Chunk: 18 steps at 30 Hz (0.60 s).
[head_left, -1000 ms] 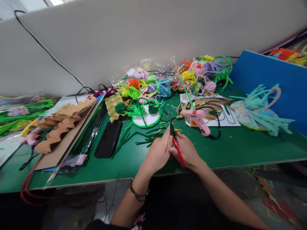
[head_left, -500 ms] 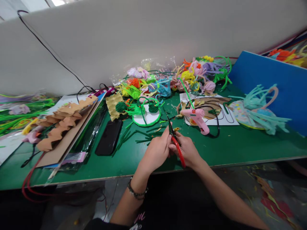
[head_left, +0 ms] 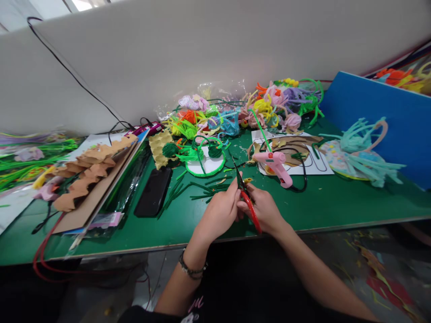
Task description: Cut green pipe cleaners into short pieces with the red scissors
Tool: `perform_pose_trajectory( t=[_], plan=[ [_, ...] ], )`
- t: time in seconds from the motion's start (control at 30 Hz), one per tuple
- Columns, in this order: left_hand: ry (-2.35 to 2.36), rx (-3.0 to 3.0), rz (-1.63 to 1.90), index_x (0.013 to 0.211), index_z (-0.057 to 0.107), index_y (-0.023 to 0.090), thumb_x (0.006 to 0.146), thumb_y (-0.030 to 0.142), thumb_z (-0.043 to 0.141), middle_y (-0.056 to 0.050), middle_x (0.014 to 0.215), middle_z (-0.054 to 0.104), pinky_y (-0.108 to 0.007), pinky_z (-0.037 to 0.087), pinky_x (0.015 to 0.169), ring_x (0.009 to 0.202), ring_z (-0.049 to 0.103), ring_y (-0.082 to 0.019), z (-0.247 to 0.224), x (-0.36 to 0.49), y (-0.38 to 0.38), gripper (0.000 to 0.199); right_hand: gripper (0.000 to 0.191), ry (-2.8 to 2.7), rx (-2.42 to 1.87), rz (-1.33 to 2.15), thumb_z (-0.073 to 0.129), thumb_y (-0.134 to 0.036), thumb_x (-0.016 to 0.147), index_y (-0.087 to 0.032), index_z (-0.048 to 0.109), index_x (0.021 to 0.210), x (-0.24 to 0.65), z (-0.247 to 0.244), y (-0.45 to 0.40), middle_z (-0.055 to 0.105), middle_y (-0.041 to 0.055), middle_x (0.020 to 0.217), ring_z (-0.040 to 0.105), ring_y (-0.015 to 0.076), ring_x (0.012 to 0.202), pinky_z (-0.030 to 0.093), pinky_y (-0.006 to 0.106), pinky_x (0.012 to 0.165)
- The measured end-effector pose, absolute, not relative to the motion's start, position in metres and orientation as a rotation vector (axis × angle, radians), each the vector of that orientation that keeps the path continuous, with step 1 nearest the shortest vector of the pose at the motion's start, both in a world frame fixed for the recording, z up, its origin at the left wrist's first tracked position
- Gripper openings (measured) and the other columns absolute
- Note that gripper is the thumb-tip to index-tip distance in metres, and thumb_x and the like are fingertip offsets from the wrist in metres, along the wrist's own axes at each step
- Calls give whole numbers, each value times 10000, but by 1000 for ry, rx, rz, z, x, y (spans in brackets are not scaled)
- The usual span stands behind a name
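The fingers of the left hand (head_left: 220, 208) are mostly hidden behind its own back and the right hand (head_left: 266, 208); whether its grip holds a workpiece, and how far it is open, cannot be told. The right-hand grip is closed around the scissors (head_left: 249, 207), with part of the handles covered. A small yellowish piece (head_left: 248, 180) just beyond the right hand is hard to make out.

Compared with the frame one second earlier, the blade tips lie slightly further left; the hands remain together and the pink glue gun (head_left: 276, 165) keeps its place on the bench (head_left: 313, 204).

The scissors are located between the hands, over the near edge of the bench. Long axis: diagonal, red handles toward the wearer, dark blades pointing away and slightly left, toward the bench's far side
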<state>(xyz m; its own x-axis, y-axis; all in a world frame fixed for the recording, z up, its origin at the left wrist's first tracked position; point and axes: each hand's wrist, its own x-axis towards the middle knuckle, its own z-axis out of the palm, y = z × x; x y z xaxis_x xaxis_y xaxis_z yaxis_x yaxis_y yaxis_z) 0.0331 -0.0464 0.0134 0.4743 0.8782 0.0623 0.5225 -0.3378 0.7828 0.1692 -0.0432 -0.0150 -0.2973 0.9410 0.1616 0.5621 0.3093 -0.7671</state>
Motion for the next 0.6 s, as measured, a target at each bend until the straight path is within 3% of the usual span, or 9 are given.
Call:
perform_pose_trajectory(
  t=[0.23,0.6],
  plan=[
    [1084,1927,716,1356,183,162,886,237,209,34,511,538,-194,443,490,427,530,-98,8,32,-48,476,408,-1791,-1166,957,399,-619,745,-216,452,716,165,-12,-47,582,-13,450,571,158,435,424,252,480],
    [1021,1879,775,1350,195,160,889,221,215,49,494,523,-169,432,462,398,503,-72,5,32,-50,466,387,-1702,-1062,1028,410,-596,753,-217,451,685,161,-8,-51,557,-46,397,551,130,373,419,226,422]
  ],
)
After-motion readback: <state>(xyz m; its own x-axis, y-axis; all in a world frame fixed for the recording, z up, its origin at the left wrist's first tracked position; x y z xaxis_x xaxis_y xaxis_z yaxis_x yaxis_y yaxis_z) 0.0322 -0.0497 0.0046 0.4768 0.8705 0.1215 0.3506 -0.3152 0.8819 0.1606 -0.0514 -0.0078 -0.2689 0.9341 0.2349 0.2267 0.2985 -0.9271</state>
